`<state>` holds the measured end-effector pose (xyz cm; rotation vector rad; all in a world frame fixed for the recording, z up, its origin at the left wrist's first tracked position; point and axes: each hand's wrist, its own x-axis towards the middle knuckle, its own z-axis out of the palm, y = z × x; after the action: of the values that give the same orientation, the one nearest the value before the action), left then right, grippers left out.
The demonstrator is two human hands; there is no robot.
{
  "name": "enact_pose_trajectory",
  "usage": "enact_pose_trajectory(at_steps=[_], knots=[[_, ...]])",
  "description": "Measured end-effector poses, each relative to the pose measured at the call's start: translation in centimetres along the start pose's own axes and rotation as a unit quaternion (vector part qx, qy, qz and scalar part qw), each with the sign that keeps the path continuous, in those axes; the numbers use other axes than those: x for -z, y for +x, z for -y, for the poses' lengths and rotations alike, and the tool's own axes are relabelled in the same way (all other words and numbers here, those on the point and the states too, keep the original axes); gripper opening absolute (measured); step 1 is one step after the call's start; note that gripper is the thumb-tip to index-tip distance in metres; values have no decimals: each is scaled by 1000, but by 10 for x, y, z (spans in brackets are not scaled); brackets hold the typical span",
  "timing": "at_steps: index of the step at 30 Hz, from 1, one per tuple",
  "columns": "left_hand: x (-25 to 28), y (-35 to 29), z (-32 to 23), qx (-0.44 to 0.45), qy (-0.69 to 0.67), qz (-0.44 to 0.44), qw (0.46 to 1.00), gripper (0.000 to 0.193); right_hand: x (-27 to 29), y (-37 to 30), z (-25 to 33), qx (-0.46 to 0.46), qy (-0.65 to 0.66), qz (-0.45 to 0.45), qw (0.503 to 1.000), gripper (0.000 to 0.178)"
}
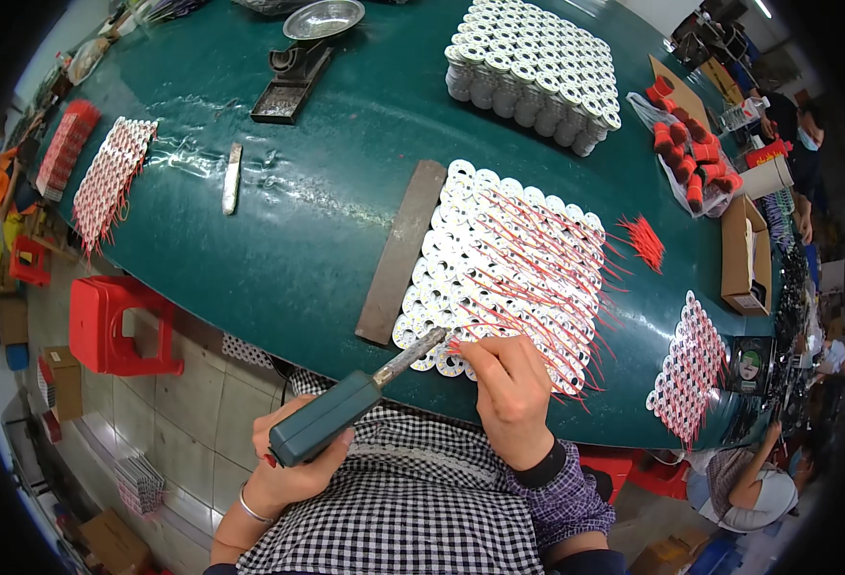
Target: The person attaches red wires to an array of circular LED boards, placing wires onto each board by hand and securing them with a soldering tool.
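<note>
My left hand (291,482) is closed around the dark green handle of a soldering gun (331,417). Its metal tip reaches the near edge of a panel of round white circuit boards (434,273). Just right of the tip, my right hand (515,398) pinches red wire (455,343) between thumb and fingers; whether it is one wire or more I cannot tell. Rows of thin red wires (537,254) lie across many of the boards. A flat brown bar (401,254) runs along the panel's left side.
Stacked round white boards (528,72) stand at the back, near a metal dish (324,17). Loose red wires (644,241) and red spools (695,158) lie to the right. Wired panels (688,369) sit at both sides. A red stool (120,326) stands left; other people are at right.
</note>
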<state>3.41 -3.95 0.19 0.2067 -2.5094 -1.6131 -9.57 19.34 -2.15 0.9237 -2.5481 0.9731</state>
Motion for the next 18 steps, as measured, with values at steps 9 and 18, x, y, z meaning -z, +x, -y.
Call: enact_pose_trajectory(at_steps=[9, 18], knots=[[1, 6, -3, -9, 20, 26, 999, 24, 0, 1, 0, -5, -6, 5, 1000, 30], [3, 4, 1, -41, 45, 19, 998, 22, -2, 0, 0, -7, -9, -1, 1000, 31]])
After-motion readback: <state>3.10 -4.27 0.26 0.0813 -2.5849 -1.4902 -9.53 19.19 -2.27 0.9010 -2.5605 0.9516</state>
